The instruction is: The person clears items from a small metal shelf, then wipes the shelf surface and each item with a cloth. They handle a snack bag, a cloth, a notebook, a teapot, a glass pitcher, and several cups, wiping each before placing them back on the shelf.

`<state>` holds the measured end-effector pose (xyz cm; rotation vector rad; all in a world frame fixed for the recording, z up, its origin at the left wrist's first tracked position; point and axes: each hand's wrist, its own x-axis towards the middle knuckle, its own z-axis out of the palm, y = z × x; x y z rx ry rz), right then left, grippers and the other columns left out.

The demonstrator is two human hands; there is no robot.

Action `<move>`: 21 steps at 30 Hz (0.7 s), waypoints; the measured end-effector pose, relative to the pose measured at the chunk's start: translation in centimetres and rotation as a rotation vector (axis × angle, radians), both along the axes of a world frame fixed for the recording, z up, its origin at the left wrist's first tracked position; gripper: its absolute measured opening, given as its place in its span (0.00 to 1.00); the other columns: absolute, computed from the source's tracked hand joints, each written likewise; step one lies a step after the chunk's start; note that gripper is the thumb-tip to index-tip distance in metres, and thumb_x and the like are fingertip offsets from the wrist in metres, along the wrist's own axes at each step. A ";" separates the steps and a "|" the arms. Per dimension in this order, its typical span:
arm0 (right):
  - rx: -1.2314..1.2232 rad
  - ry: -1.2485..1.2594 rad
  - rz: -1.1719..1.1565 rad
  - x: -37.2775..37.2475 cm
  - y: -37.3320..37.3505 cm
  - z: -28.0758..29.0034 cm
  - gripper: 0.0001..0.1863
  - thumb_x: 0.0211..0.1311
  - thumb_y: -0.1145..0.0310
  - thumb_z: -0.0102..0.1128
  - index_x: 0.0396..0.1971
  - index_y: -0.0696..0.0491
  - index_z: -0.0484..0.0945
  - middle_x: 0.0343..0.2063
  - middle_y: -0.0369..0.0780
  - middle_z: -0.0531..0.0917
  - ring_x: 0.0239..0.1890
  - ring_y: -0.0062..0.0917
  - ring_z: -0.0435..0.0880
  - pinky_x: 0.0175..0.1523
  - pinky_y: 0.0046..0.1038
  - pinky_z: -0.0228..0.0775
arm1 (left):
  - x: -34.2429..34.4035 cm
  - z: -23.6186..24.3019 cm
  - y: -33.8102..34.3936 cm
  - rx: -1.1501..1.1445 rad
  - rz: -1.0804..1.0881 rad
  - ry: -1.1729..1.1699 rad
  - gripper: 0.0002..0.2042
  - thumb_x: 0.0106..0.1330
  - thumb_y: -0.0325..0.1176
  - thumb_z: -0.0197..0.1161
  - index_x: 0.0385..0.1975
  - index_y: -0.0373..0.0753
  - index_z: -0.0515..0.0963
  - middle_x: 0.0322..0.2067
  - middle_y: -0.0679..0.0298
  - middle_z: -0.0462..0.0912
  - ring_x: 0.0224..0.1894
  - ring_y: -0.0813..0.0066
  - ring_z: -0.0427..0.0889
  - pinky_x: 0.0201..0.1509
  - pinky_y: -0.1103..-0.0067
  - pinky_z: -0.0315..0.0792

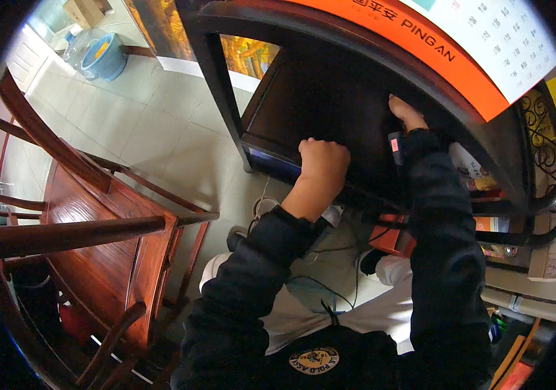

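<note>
In front of me stands a dark wooden piece of furniture (317, 84) with a flat panel inside its frame. My left hand (323, 168) is closed, knuckles up, over the panel's near edge. Its fingertips are turned under and out of sight, so what they hold cannot be made out. Farther right, my right hand (409, 114) reaches under the top rail and lies at the dark panel. Most of its fingers are lost in shadow. Close by its wrist is a small black object with a pink label (395, 145).
An orange-edged calendar (434, 42) covers the furniture's top at the far right. A reddish wooden chair (89, 240) stands at the left. Cables (330, 286) and a red box (392, 235) lie low by my feet. A blue basin (104, 57) sits far left.
</note>
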<state>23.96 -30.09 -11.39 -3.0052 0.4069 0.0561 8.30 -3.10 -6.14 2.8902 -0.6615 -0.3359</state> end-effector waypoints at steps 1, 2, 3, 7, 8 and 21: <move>0.000 0.016 0.025 0.5 0.5 -0.3 0.28 0.63 0.52 0.40 0.50 0.60 0.72 0.55 0.52 0.70 0.58 0.46 0.67 0.63 0.42 0.55 | 0.2 0.3 0.3 -0.027 -0.015 0.030 0.07 0.46 0.33 0.65 0.27 0.46 0.83 0.29 0.64 0.83 0.39 0.59 0.82 0.38 0.71 0.69; 0.001 0.030 0.047 1.1 1.1 -0.5 0.28 0.63 0.52 0.40 0.50 0.60 0.72 0.55 0.52 0.70 0.58 0.46 0.67 0.63 0.42 0.56 | 0.5 0.6 0.7 -0.048 -0.034 0.060 0.07 0.46 0.34 0.65 0.27 0.46 0.83 0.29 0.64 0.83 0.40 0.59 0.82 0.39 0.70 0.70; -0.005 0.042 0.069 1.6 1.8 -0.9 0.28 0.63 0.52 0.40 0.49 0.60 0.72 0.55 0.52 0.70 0.58 0.47 0.67 0.63 0.42 0.56 | 0.8 0.8 1.2 -0.061 -0.055 0.089 0.08 0.46 0.34 0.65 0.27 0.46 0.83 0.29 0.65 0.84 0.40 0.59 0.81 0.40 0.70 0.70; -0.022 0.066 0.160 3.9 5.3 -2.0 0.27 0.63 0.53 0.39 0.49 0.60 0.72 0.55 0.52 0.70 0.58 0.47 0.68 0.62 0.43 0.56 | 2.1 0.9 4.1 -0.139 0.132 0.086 0.12 0.47 0.34 0.65 0.34 0.44 0.83 0.40 0.54 0.81 0.44 0.58 0.80 0.47 0.69 0.69; -0.027 0.069 0.185 4.3 6.3 -2.0 0.27 0.63 0.53 0.39 0.49 0.60 0.72 0.55 0.52 0.70 0.57 0.47 0.68 0.62 0.43 0.56 | 2.0 0.8 4.6 -0.087 0.186 -0.041 0.14 0.47 0.36 0.66 0.36 0.43 0.82 0.43 0.50 0.80 0.45 0.57 0.80 0.49 0.69 0.68; -0.062 0.115 0.282 6.0 19.2 1.7 0.27 0.58 0.57 0.44 0.56 0.54 0.60 0.59 0.50 0.65 0.63 0.45 0.60 0.64 0.49 0.46 | 3.0 0.9 6.3 0.111 0.184 0.150 0.32 0.41 0.53 0.71 0.46 0.41 0.79 0.54 0.42 0.70 0.61 0.53 0.66 0.56 0.64 0.59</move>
